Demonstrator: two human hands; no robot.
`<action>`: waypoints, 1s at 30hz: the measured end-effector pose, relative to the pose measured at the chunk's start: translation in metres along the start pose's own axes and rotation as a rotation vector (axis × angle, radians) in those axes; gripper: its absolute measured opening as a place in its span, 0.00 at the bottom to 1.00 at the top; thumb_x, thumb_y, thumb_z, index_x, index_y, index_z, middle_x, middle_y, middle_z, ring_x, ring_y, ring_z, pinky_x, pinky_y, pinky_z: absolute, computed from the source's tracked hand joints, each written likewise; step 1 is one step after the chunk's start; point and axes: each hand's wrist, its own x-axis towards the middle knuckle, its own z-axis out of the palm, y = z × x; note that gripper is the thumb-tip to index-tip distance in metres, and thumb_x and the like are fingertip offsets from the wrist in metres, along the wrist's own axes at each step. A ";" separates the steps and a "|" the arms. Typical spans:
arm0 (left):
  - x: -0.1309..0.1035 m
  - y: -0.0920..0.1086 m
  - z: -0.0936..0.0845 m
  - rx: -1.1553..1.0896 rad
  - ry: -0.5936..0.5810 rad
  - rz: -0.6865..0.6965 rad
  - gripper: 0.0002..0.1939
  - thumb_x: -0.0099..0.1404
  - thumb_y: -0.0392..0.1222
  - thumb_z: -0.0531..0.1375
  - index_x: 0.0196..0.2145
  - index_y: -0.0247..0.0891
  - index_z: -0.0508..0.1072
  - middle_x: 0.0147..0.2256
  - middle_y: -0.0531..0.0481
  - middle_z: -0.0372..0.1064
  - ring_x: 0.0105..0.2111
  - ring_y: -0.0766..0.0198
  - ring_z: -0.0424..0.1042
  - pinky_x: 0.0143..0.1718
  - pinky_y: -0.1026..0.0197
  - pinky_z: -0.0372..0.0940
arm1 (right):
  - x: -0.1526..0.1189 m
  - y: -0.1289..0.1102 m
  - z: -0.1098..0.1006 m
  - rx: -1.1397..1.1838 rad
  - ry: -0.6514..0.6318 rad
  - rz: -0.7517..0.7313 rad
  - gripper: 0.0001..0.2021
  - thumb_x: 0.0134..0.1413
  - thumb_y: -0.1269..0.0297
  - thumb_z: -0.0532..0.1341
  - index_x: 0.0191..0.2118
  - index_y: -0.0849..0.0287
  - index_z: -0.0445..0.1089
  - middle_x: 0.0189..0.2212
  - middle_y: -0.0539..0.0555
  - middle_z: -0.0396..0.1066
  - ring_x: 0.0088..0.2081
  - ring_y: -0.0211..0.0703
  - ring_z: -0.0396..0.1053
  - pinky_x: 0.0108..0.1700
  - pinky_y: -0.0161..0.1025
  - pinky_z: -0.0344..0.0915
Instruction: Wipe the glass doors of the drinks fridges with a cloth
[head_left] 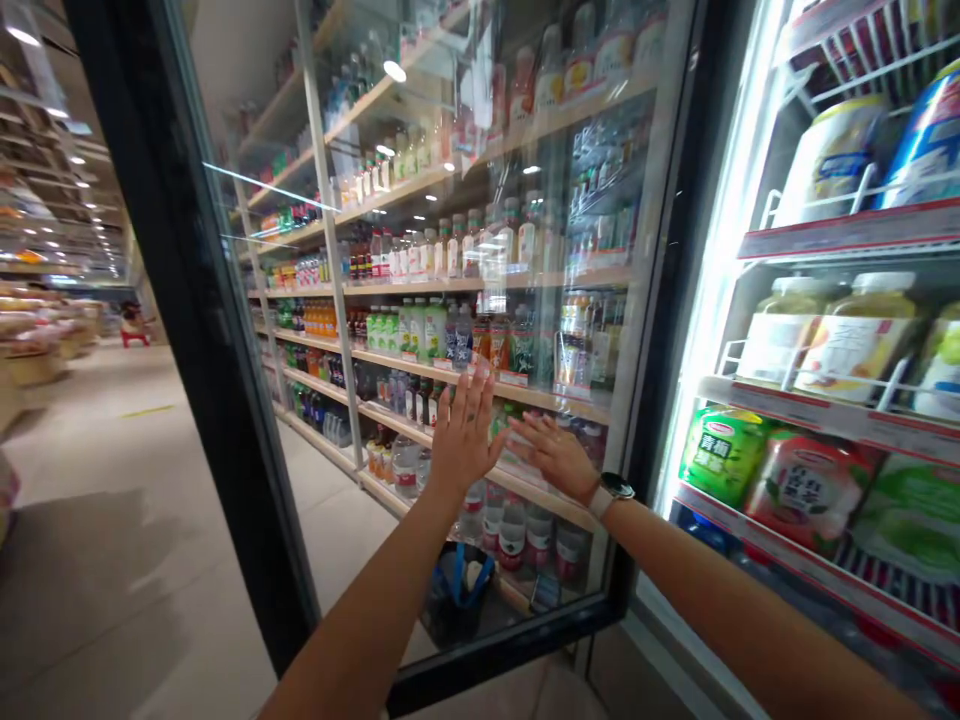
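Note:
A black-framed glass door (214, 330) of a lit drinks cooler stands swung open in front of me. My left hand (463, 430) is raised at the glass with its fingers stretched out and the palm toward the pane. To its right, my right hand (553, 455) also has its fingers spread near the glass, and a watch (616, 486) is on that wrist. Both hands hold nothing. Whether the palms press on the pane cannot be told exactly. Through the glass show wooden shelves (480, 285) with rows of bottles.
The cooler's racks (840, 235) at the right hold bottled drinks and a green pack (724, 452). A dark basket with blue handles (459, 590) shows through the door's lower part. On the left runs an aisle floor (142, 480), with a red stool (135, 338) far back.

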 end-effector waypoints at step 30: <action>0.000 0.002 -0.001 0.012 -0.013 -0.018 0.37 0.69 0.50 0.51 0.68 0.31 0.42 0.67 0.38 0.46 0.68 0.50 0.42 0.67 0.44 0.40 | 0.084 0.022 -0.017 0.020 0.309 0.254 0.34 0.58 0.82 0.46 0.68 0.50 0.48 0.67 0.57 0.52 0.70 0.46 0.38 0.67 0.60 0.53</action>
